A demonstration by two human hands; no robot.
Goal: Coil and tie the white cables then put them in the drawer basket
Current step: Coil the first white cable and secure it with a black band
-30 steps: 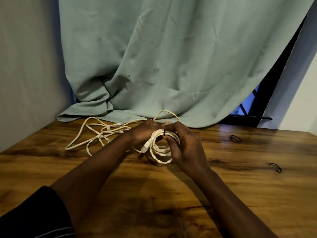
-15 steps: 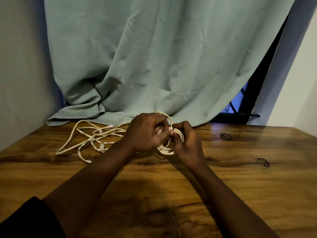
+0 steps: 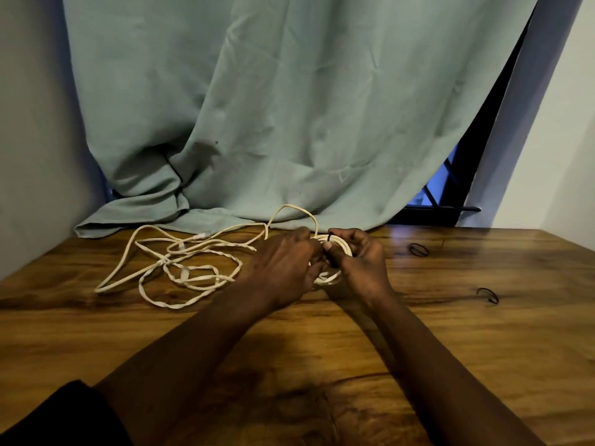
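A small coil of white cable (image 3: 342, 248) sits between both hands, just above the wooden table (image 3: 322, 349). My left hand (image 3: 283, 265) grips its left side. My right hand (image 3: 360, 268) holds its right side, thumb and fingers pinching a thin black band (image 3: 331, 235) looped over the coil. Most of the coil is hidden by the fingers. More loose white cables (image 3: 180, 262) lie tangled on the table to the left, one strand arching up behind my left hand. No drawer basket is in view.
Two spare black bands lie on the table at right, one (image 3: 418, 250) near the back and one (image 3: 488, 295) further right. A pale green curtain (image 3: 273, 123) hangs behind and rests on the table's back edge. Walls close in left and right.
Both hands stayed on the coil and lowered it slightly toward the table. The left hand shifted from over the top to the coil's left side. The camera view tilted a little.
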